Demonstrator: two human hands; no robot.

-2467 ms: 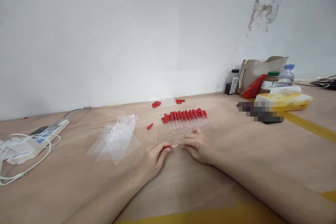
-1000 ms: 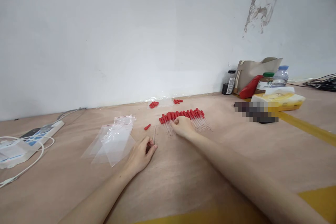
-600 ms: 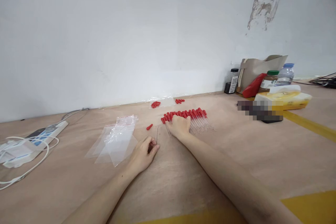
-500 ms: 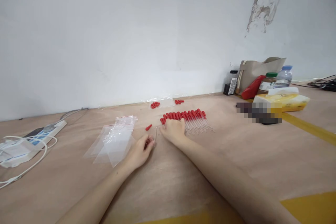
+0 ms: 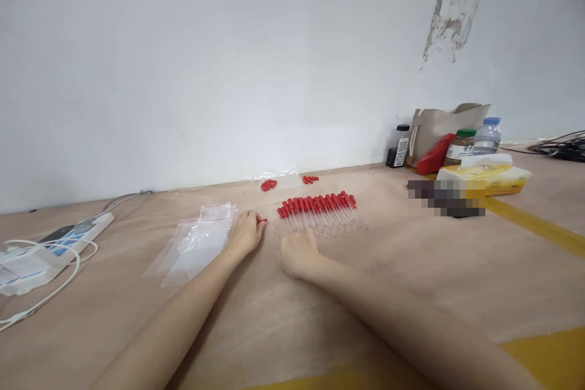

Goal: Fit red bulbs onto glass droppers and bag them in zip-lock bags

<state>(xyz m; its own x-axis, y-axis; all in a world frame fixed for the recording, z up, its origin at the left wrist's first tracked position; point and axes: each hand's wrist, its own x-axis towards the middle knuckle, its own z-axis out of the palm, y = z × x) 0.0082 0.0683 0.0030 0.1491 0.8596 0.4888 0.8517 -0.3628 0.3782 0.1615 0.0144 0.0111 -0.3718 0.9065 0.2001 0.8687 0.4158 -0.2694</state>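
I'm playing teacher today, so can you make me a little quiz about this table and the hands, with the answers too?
1. Which hand has its fingers at the lone red bulb?
a) left
b) right

2. True or false: the droppers in the row lie with their red ends toward the wall.

3. What colour is the lid on the jar?

Key
1: a, the left hand.
2: True; their thin clear ends point back toward the person.
3: Green.
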